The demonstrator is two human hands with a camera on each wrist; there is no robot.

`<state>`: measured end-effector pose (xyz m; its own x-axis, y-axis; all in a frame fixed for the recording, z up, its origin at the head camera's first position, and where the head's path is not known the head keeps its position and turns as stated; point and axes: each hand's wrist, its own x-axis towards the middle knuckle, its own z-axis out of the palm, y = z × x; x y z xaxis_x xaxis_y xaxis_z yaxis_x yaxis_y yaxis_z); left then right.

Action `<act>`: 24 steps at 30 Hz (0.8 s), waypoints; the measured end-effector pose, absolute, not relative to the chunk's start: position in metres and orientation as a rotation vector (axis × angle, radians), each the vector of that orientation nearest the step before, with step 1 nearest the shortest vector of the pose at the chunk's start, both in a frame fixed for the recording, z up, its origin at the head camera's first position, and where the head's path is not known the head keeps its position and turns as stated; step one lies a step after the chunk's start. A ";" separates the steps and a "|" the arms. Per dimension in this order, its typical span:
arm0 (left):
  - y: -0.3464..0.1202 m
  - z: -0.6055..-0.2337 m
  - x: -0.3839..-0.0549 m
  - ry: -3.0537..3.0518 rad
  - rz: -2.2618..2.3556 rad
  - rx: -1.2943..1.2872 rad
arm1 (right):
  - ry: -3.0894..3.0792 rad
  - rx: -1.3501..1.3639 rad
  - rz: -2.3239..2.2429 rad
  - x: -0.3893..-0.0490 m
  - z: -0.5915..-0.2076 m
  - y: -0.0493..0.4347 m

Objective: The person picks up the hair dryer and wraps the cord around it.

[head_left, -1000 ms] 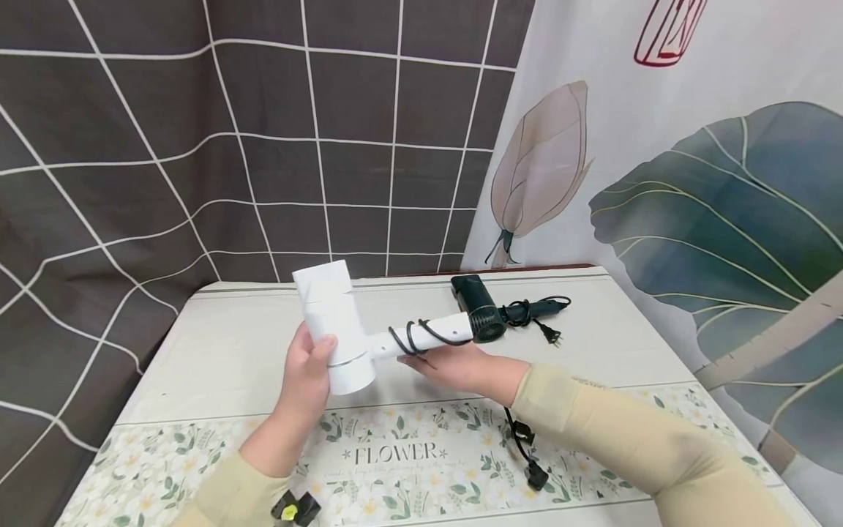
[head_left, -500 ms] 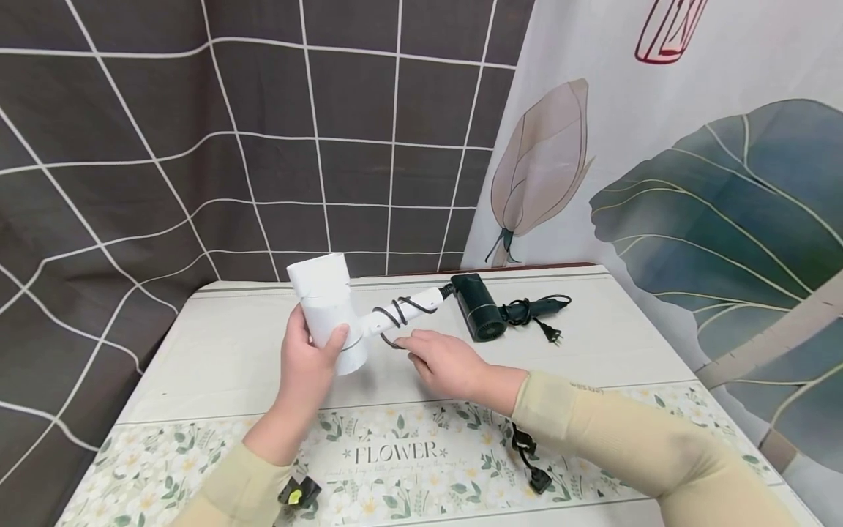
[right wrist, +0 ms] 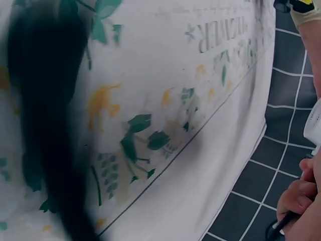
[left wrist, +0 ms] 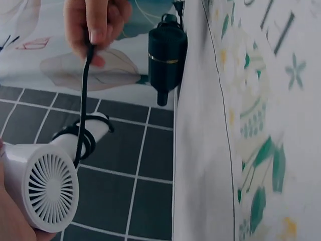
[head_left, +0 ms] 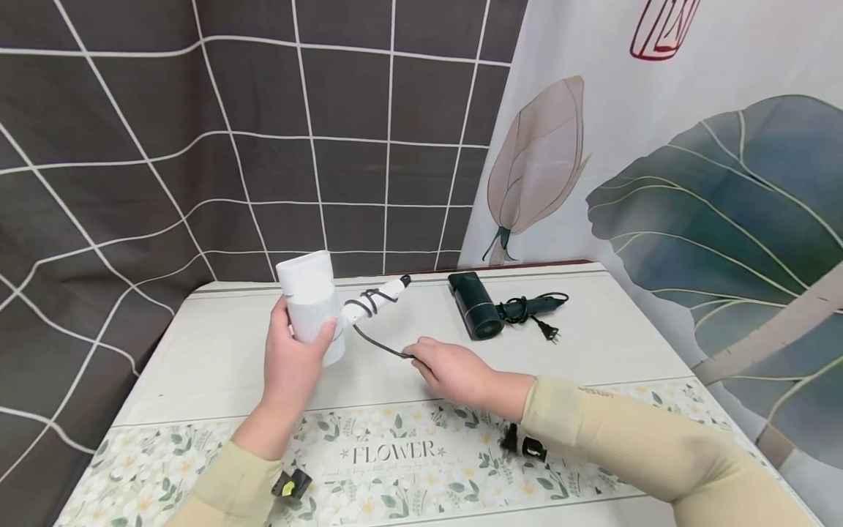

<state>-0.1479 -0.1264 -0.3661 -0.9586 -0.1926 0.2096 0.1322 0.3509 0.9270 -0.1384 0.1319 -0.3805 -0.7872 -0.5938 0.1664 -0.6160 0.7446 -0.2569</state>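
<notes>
A white hair dryer [head_left: 308, 293] is held above the table in my left hand [head_left: 293, 366], fingers and thumb wrapped around its barrel. Its handle points right and away, with black cord [head_left: 378, 342] still coiled around it. My right hand [head_left: 454, 372] pinches that cord to the right of the handle, and a length stretches between them. The left wrist view shows the dryer's round slotted grille [left wrist: 52, 188] and the taut cord [left wrist: 84, 90] running up to the right hand. A blurred dark shape [right wrist: 47, 75], perhaps the cord's plug end, fills the left of the right wrist view.
A dark green hair dryer [head_left: 476, 306] lies toward the table's back right, its cord bundled around the handle and its plug [head_left: 548, 331] beside it. The table [head_left: 217, 351] wears a flower-printed cloth. A dark grid curtain [head_left: 263, 146] and a printed white one [head_left: 546, 44] hang behind.
My left hand has shifted slightly left with the white hair dryer. The right hand has left the handle and drawn a length of cord off it. The dark green dryer stays put.
</notes>
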 end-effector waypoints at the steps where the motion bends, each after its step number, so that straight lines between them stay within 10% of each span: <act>1: -0.128 -0.366 -0.148 -2.346 -1.637 0.064 | -2.854 1.003 0.467 -0.138 -0.380 0.133; 24: -0.129 -0.364 -0.140 -2.605 -1.525 -0.010 | -2.367 1.257 0.363 -0.136 -0.358 0.141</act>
